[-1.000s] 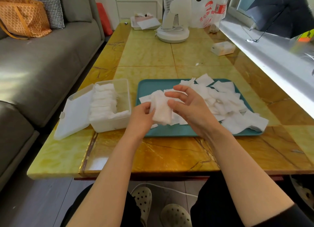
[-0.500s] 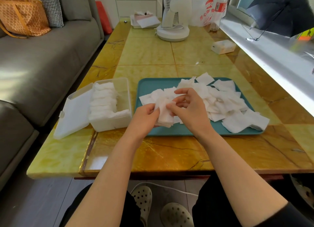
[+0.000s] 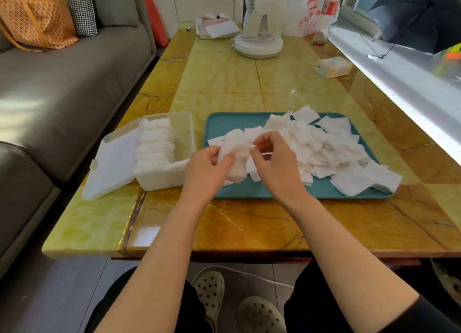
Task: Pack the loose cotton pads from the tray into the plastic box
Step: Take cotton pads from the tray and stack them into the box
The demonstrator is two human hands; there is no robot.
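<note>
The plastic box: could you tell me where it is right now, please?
In the head view, the plastic box stands open on the table, just left of the teal tray.

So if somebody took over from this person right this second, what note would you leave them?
Left hand grips a small stack of white square cotton pads over the teal plastic tray; right hand pinches the stack's upper edge.
The clear plastic box sits left of the tray, white lid open, with a row of packed pads along its left side.
Done: box partly filled.
Left: put in the held stack, then the loose heap of pads on the tray.
</note>
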